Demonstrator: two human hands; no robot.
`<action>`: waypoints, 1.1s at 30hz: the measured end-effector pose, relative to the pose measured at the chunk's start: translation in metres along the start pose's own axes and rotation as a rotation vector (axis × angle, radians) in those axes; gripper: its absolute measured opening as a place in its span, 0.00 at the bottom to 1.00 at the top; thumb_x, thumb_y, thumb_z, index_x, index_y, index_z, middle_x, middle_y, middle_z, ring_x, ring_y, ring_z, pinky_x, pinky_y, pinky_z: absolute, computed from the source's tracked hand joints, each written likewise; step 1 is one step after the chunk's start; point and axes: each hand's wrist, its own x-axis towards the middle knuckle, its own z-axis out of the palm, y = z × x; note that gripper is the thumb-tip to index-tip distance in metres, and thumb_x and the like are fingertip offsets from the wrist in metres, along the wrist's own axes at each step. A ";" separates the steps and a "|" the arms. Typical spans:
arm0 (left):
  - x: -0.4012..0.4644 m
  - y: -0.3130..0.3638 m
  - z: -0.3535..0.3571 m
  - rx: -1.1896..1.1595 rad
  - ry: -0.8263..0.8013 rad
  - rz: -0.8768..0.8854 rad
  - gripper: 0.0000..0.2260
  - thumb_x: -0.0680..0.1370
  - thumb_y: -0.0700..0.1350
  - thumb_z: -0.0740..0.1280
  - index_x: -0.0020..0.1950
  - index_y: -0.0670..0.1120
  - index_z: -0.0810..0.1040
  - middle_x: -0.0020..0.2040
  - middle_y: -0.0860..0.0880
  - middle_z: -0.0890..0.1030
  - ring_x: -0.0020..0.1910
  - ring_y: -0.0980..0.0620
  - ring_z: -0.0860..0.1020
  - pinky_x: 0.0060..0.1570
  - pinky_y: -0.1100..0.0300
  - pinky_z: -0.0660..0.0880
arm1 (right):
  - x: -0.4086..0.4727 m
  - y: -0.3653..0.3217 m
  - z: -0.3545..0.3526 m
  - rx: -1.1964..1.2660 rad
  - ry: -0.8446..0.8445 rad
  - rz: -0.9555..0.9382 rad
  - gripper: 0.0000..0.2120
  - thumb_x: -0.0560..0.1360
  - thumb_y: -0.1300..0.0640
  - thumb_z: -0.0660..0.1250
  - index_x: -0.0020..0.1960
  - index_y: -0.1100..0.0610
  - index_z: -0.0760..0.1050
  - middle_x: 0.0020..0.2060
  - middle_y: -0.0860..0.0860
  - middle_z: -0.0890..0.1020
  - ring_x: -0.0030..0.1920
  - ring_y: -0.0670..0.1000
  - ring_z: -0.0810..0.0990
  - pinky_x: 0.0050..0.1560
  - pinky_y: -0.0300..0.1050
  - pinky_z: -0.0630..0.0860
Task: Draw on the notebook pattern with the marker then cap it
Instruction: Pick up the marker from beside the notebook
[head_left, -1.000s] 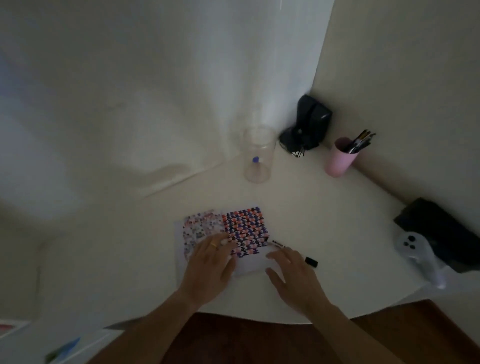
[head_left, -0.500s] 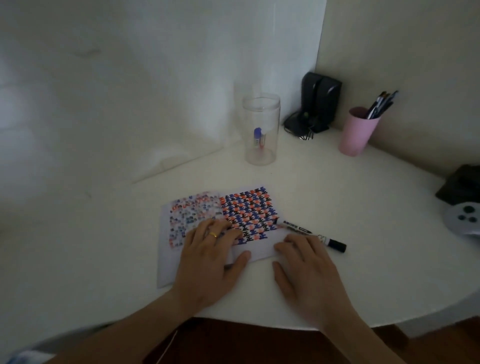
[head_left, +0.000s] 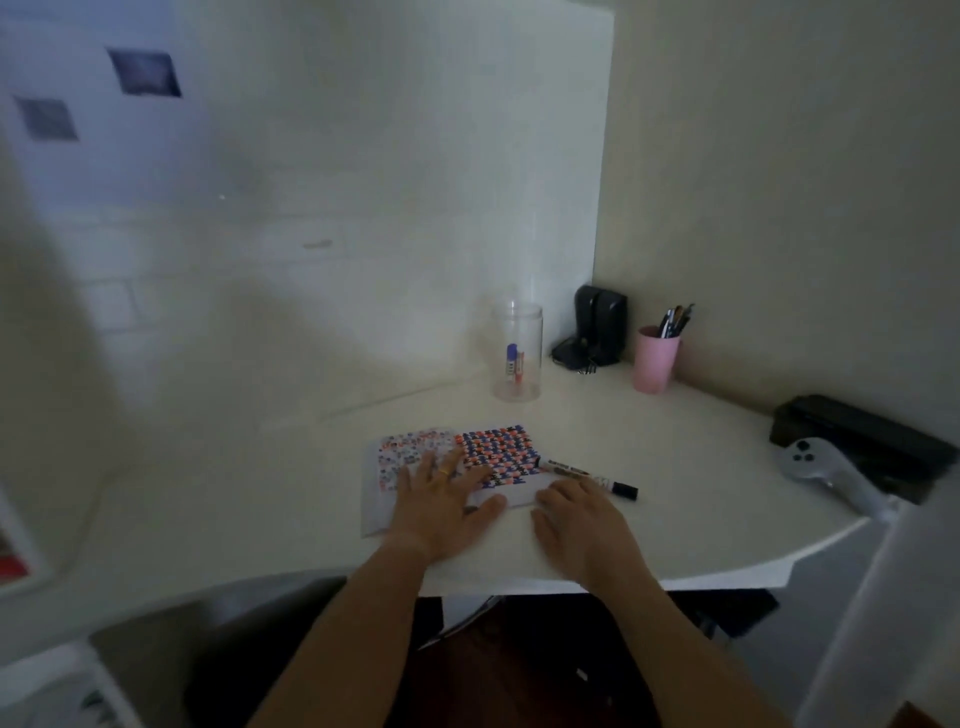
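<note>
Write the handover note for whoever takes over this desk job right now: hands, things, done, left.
Left hand: open, flat on the notebook, holding nothing.
Right hand: open, palm down on the table, just below the marker, not gripping it.
Marker: lies on the table beside the notebook's right edge, a black cap on its right end.
Notebook: open; right page densely patterned, left page fainter.
Done: whether any of the drawing is finished cannot be told.
Left: pick up the marker, uncap it, draw on the pattern, cap it.
</note>
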 end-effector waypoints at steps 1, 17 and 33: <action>-0.002 -0.002 -0.001 -0.006 -0.013 -0.005 0.33 0.71 0.76 0.45 0.75 0.67 0.57 0.82 0.53 0.51 0.80 0.42 0.45 0.74 0.34 0.42 | -0.002 -0.003 -0.001 0.001 -0.003 0.003 0.23 0.78 0.44 0.51 0.56 0.54 0.80 0.55 0.53 0.84 0.59 0.57 0.79 0.64 0.52 0.73; 0.014 -0.018 0.011 -0.009 0.027 0.071 0.33 0.72 0.76 0.44 0.75 0.66 0.52 0.82 0.51 0.49 0.80 0.41 0.45 0.74 0.34 0.43 | 0.108 0.024 -0.022 0.270 -0.069 0.161 0.11 0.79 0.58 0.64 0.60 0.52 0.80 0.50 0.51 0.83 0.46 0.51 0.81 0.47 0.44 0.76; 0.142 -0.026 -0.024 -0.067 0.268 0.161 0.17 0.79 0.63 0.53 0.50 0.55 0.77 0.43 0.54 0.83 0.40 0.54 0.78 0.44 0.55 0.76 | 0.145 0.022 0.019 1.092 -0.127 0.417 0.02 0.72 0.59 0.75 0.41 0.57 0.86 0.30 0.47 0.81 0.26 0.42 0.77 0.28 0.32 0.71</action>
